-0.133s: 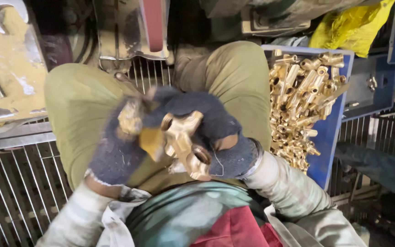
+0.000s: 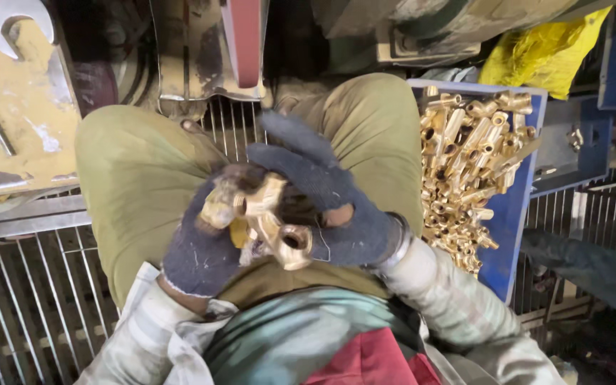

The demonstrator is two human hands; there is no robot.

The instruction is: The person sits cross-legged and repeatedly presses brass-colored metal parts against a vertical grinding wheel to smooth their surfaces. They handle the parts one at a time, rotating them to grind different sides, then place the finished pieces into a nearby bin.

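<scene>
While sat over knees, left hand (image 2: 204, 246) clamped round brass fitting (image 2: 269, 221), right hand (image 2: 326, 196) half open on top. Grip by body, keep threads clear. More fittings in blue bin (image 2: 507, 214).

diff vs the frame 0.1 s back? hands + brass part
Very little. The right hand has opened: its fingers now stretch up and to the left over the brass fitting instead of curling around it. The left hand keeps gripping the fitting in the same spot above the lap. The blue crate of brass fittings and the metal grating look unchanged.
</scene>
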